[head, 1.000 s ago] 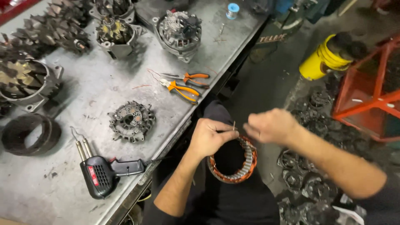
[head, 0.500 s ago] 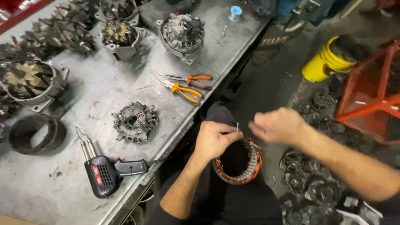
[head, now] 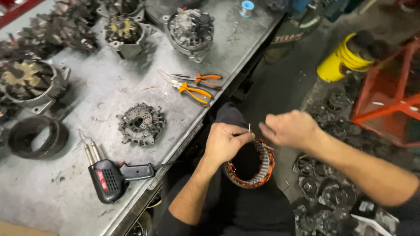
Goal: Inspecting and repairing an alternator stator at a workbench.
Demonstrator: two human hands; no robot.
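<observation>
The fingers of the left hand (head: 225, 142) are pressed together, pinching a thin wire lead (head: 249, 127) that stands up from the stator ring (head: 256, 168); the right hand (head: 288, 128) is loosely curled just beside that lead, its fingertips bunched, though whether they grip anything is too blurred to tell. The stator ring, copper windings around a steel core, rests on the person's lap, near the edge of the bench. The step in hand looks like dressing or straightening the winding leads; the next move would call for a steady pinch and small, careful bends so the wire does not snap. On the scuffed grey metal workbench (head: 87, 188) to the left lie a black soldering gun (head: 111, 177), orange-handled pliers (head: 194, 91), a rectifier plate (head: 141, 123) and several alternator housings at the far side. On the dark floor to the right sit a yellow bucket (head: 339, 63), a red frame (head: 385, 100) and scattered parts.
</observation>
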